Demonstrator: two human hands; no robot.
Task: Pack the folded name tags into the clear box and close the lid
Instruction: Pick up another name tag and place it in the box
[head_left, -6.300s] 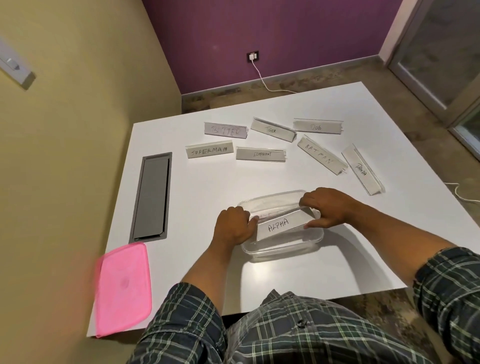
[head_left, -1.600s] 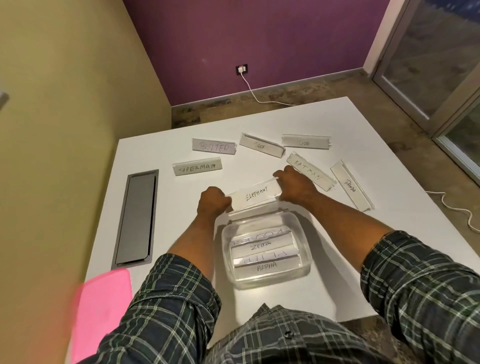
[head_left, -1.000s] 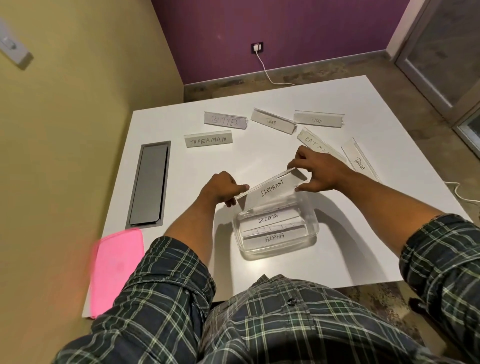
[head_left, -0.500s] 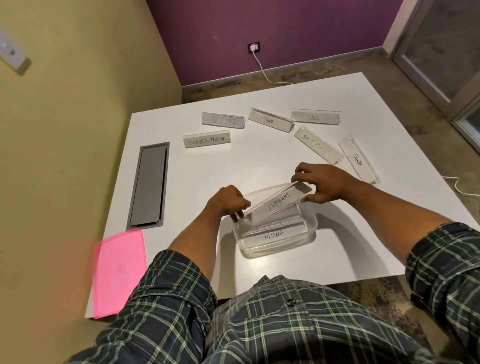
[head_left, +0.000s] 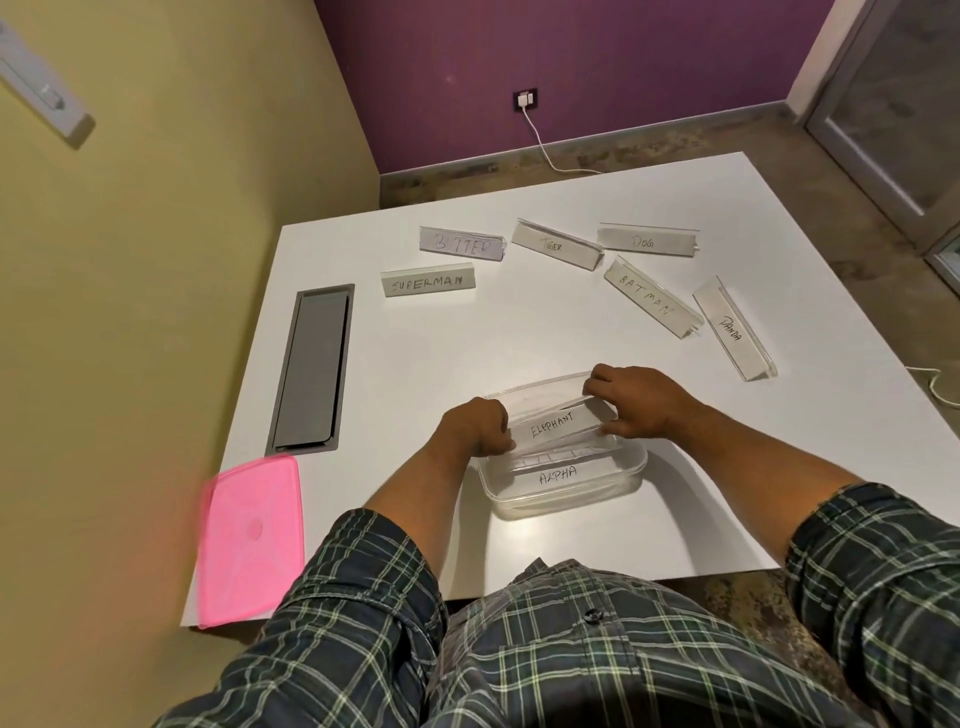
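The ELEPHANT tag (head_left: 555, 425) sits over the open mouth of the clear box (head_left: 563, 493), held at both ends. The left hand (head_left: 475, 428) has its fingers curled round the tag's left end; the right hand (head_left: 631, 400) pinches the right end, thumb below and fingers over the top edge. The tag runs slightly tilted, right end farther from the person. Under it, inside the box, the ALPHA tag (head_left: 558, 475) lies against the near wall, with more tags between, their lettering too faint to read.

The box rests near the front edge of the white table (head_left: 519, 343). Six tags lie loose on the far half: SUPERMAN (head_left: 427, 283) and BITTER (head_left: 461, 244) to the left, TIGER (head_left: 553, 244) and DOG (head_left: 644, 240) farther back, BATMAN (head_left: 649, 299) and PANDA (head_left: 732, 330) angled off to the right. The pink lid (head_left: 252, 540) lies flat at the near left corner, well apart from the box. A grey cable hatch (head_left: 311, 369) is set into the tabletop on the left side.

Round the room: an olive-yellow wall (head_left: 156, 208) on the left, a purple wall (head_left: 571, 62) ahead with a socket (head_left: 525, 98) and a white cable (head_left: 545, 150) running down to the mottled floor.
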